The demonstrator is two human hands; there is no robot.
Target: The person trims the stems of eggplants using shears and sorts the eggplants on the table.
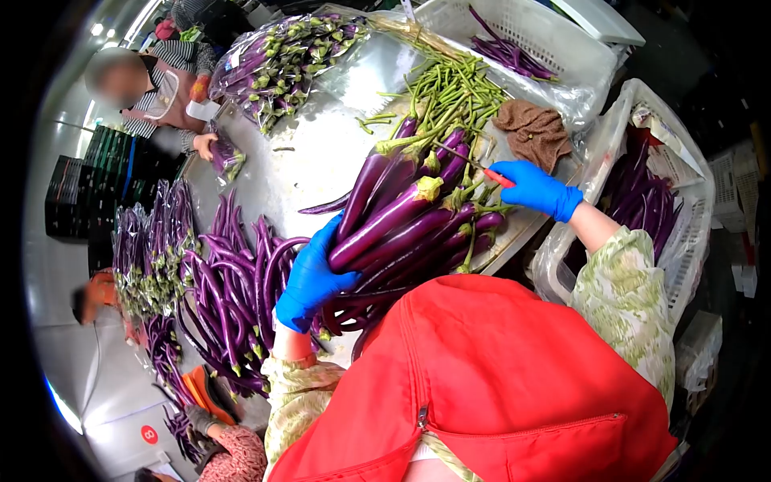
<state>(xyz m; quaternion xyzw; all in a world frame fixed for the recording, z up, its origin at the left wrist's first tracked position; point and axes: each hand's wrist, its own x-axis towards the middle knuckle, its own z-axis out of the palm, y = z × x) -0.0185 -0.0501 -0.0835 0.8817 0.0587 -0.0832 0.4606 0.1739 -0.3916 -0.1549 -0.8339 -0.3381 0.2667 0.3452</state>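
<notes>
Purple eggplants (393, 221) lie in a pile in front of me, their green stems toward the back and right. My left hand (315, 273), in a blue glove, is against the left end of the pile, its fingers around an eggplant. In my blue-gloved right hand (532, 188) is a small tool with a red handle (499, 178); its thin metal end reaches in among the stems. Cut green stems (458, 84) are heaped behind the pile.
A brown cloth (533, 133) lies at the right. White crates (697, 241) with eggplants stand right and behind. Long thin eggplants (233, 277) and bagged ones (281, 64) are on the left. A co-worker (173, 92) holds a bag; another person's gloved hand (201, 419) is lower left.
</notes>
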